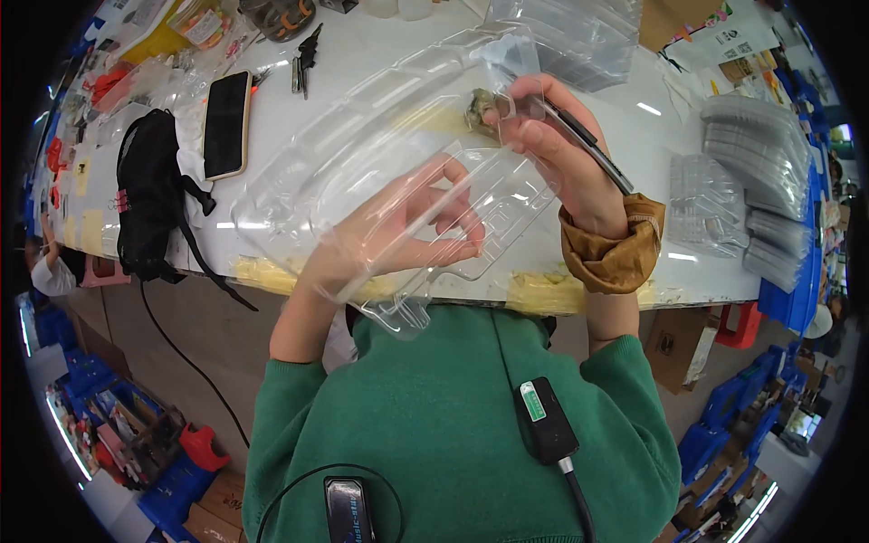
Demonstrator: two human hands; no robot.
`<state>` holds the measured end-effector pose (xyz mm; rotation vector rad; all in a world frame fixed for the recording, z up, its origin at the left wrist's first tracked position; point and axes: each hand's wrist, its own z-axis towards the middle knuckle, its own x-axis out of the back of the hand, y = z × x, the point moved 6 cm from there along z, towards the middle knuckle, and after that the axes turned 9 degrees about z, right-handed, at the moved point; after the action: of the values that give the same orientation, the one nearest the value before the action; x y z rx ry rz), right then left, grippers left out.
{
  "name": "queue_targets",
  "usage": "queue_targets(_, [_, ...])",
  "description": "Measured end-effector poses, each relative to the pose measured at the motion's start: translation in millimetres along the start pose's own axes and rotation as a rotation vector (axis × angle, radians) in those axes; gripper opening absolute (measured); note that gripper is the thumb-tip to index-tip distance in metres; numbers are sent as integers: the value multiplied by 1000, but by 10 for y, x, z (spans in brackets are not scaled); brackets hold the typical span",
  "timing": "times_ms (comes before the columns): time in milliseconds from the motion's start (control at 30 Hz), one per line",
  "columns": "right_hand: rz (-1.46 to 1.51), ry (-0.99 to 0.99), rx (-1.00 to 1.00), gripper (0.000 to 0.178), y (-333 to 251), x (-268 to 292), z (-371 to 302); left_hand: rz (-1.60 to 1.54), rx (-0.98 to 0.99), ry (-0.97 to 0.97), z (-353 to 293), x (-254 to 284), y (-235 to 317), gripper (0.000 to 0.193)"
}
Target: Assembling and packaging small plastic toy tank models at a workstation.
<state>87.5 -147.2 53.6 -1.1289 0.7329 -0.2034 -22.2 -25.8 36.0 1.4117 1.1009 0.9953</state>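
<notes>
A large clear plastic blister tray point(317, 154) is held up, tilted, above the white table. My right hand point(566, 149) grips its upper right corner between thumb and fingers. A dark, slim pen point(588, 145) lies across the same hand, and a greenish crumpled wad point(482, 110) shows at the fingertips, partly seen through the plastic. Behind the clear tray, my left hand point(412, 217) is curled, its thumb and a fingertip pinched together at the tray's lower ridges. Reflections blur exactly where the left fingers meet the plastic.
A phone point(227, 124) and a black pouch point(148, 195) lie at left, near keys point(306, 63). Stacked clear trays stand at right point(759, 149) and at the back point(579, 36). Yellow tape point(543, 291) covers the table's front edge. A cable hangs from the pouch.
</notes>
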Motion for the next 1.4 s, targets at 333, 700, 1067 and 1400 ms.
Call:
queue_targets(333, [307, 37, 95, 30, -1, 95, -103, 160, -227, -133, 103, -56, 66, 24])
queue_targets(700, [358, 116, 142, 32, -36, 103, -153, -39, 86, -129, 149, -198, 43, 14])
queue_targets(1067, [223, 157, 317, 31, -80, 102, -217, -266, -36, -88, 199, -228, -256, 13])
queue_targets(1400, [371, 207, 248, 31, 131, 111, -142, -532, 122, -63, 71, -247, -325, 18])
